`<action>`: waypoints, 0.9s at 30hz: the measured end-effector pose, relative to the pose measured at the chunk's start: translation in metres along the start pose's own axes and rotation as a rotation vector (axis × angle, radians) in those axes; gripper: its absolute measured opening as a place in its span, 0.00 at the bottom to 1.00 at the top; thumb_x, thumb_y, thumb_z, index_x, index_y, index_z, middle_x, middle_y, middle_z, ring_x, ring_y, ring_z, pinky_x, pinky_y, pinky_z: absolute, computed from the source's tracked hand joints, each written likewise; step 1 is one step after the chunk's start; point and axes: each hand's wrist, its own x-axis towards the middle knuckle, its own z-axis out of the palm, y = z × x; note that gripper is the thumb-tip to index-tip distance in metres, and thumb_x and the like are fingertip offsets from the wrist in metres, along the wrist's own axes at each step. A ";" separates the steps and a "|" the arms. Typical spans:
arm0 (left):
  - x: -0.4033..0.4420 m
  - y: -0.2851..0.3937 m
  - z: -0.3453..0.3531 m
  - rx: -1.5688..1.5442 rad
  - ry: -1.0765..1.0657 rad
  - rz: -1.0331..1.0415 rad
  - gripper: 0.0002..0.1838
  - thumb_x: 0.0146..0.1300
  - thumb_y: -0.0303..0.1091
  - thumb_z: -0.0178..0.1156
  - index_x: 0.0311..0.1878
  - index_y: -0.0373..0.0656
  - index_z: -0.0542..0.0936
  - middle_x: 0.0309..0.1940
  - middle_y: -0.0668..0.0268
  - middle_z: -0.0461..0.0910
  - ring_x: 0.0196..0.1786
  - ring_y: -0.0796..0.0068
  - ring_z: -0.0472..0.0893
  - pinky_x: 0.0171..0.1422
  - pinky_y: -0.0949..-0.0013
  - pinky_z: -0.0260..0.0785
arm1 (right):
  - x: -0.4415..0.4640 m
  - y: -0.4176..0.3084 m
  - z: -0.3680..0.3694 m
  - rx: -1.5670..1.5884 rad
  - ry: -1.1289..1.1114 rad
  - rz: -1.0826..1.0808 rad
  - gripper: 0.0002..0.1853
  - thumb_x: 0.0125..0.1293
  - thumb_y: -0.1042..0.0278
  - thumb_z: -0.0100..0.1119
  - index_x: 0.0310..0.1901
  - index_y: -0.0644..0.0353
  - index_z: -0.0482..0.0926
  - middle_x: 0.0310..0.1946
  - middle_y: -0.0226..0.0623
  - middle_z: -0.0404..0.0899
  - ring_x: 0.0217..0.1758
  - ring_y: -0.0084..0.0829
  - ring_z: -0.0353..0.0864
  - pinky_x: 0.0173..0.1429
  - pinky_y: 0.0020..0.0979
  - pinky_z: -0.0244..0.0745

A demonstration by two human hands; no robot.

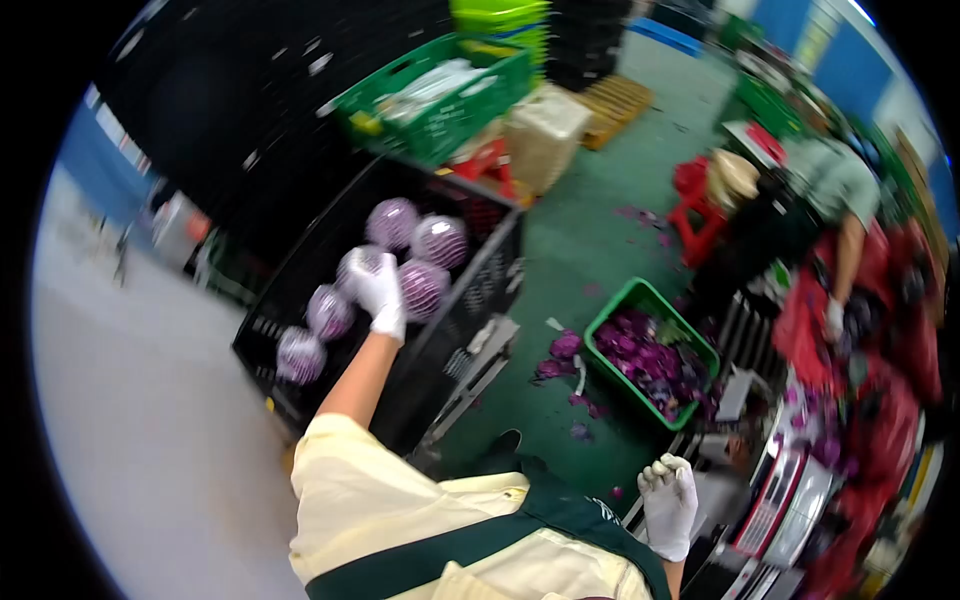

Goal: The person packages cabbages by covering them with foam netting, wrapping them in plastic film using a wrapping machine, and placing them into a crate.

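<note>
My left hand (381, 295), in a white glove, reaches into a black crate (483, 270). Its fingers are closed around a wrapped red cabbage (357, 264), with the palm side hidden. Several more wrapped red cabbages lie in the same crate, including one (424, 288) beside my hand and another (301, 354) at the near left end. My right hand (668, 505), also gloved in white, is held off to the right of my body with its fingers curled in. Nothing shows in it.
A green crate (640, 385) of purple leaves stands on the floor, with loose leaves around it. Behind the black crate sits a green crate (425, 110) of white material. At right, a co-worker (815, 190) bends over red bags (890, 400) near a scale-like machine (780, 505).
</note>
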 end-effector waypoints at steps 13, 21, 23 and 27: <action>-0.424 0.354 -0.005 -0.834 -1.846 -0.120 0.20 0.73 0.43 0.49 0.61 0.41 0.71 0.44 0.63 0.81 0.49 0.73 0.79 0.60 0.68 0.68 | -0.237 0.007 -0.181 0.264 0.593 -0.348 0.12 0.71 0.63 0.50 0.49 0.59 0.77 0.42 0.36 0.80 0.46 0.28 0.80 0.55 0.29 0.74; -0.645 0.445 -0.030 -0.586 -2.503 -0.001 0.18 0.71 0.45 0.53 0.57 0.44 0.75 0.42 0.67 0.80 0.49 0.75 0.80 0.57 0.69 0.69 | -0.376 0.127 -0.216 0.495 1.128 -0.388 0.16 0.67 0.59 0.53 0.51 0.58 0.76 0.44 0.39 0.80 0.48 0.36 0.79 0.52 0.39 0.76; -0.685 0.463 -0.020 -0.627 -2.473 0.040 0.19 0.69 0.45 0.56 0.55 0.43 0.75 0.42 0.68 0.80 0.48 0.77 0.79 0.55 0.72 0.68 | -0.383 0.145 -0.209 0.538 1.264 -0.408 0.17 0.67 0.57 0.53 0.51 0.59 0.76 0.43 0.40 0.81 0.46 0.38 0.80 0.50 0.39 0.76; -0.757 0.524 0.046 -0.614 -2.140 0.261 0.35 0.60 0.48 0.66 0.64 0.37 0.67 0.56 0.53 0.73 0.58 0.66 0.73 0.63 0.65 0.65 | -0.380 0.146 -0.207 0.639 1.342 -0.441 0.17 0.68 0.58 0.52 0.51 0.61 0.76 0.42 0.43 0.81 0.42 0.36 0.81 0.49 0.35 0.77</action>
